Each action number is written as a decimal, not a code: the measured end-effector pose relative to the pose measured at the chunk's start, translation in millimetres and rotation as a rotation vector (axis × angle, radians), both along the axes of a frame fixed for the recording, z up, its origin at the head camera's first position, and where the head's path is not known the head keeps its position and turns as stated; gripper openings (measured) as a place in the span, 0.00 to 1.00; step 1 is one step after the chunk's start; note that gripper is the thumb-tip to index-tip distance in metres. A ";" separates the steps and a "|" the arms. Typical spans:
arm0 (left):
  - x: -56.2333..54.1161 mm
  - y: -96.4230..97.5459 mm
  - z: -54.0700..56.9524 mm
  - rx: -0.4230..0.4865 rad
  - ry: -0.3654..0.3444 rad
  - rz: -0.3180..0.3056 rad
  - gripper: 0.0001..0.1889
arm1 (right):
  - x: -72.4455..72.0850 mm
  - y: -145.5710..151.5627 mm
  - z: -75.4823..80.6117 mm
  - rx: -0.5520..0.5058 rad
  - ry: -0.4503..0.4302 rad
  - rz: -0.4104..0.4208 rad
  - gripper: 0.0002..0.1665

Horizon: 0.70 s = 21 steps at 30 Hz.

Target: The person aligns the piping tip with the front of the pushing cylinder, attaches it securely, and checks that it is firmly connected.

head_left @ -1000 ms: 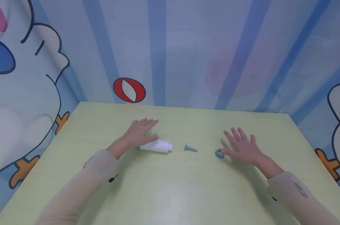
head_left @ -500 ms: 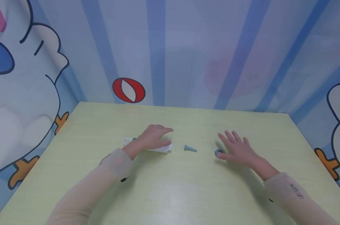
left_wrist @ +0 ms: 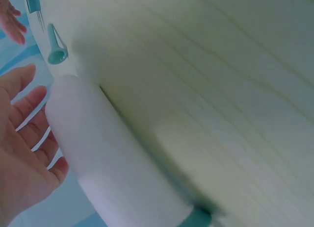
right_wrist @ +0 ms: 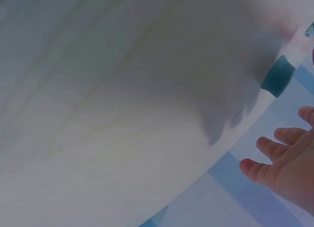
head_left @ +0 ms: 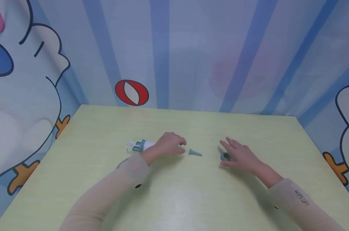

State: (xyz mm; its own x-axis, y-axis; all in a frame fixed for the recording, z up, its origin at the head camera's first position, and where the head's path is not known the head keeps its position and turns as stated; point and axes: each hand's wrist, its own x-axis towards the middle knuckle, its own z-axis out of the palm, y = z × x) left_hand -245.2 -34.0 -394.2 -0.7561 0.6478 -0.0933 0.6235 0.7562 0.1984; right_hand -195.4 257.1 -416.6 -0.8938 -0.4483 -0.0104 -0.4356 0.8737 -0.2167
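My left hand (head_left: 169,144) hovers over a white cylindrical bottle (left_wrist: 117,158) lying on its side, its fingers bent and holding nothing. The bottle's teal end piece (head_left: 138,146), with a white loop, shows behind the wrist. Just past the left fingertips lies a small teal piece with a flared end and a narrow stem (head_left: 195,153), like a tiny funnel. My right hand (head_left: 243,157) is spread above a short teal ring-shaped piece (right_wrist: 278,76), its thumb on the near side and fingers on the far side, without gripping it.
The pale yellow-green table (head_left: 174,199) reaches back to a blue striped wall (head_left: 189,64). Cartoon figures (head_left: 21,106) are printed on the side panels, and a red and white oval (head_left: 131,92) on the back wall.
My left hand has moved right along the bottle toward the funnel-like piece, uncovering the bottle's teal end, and its fingers have bent. My right hand has shifted slightly left over the ring-shaped piece.
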 end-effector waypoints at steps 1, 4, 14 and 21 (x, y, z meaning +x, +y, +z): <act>0.1 2.0 -0.4 -0.005 -0.002 0.000 0.16 | 0.1 -0.1 -0.8 -0.003 0.011 0.008 0.47; 0.2 7.2 -1.3 -0.013 -0.003 0.003 0.15 | 0.1 -1.0 -2.5 -0.006 0.037 0.029 0.45; -1.7 19.1 -7.8 -0.045 -0.004 0.050 0.11 | 2.4 -6.2 -0.9 0.011 0.053 0.019 0.38; 0.4 25.8 -10.8 -0.059 -0.009 0.107 0.11 | 3.9 -6.8 -1.2 0.017 0.087 0.029 0.33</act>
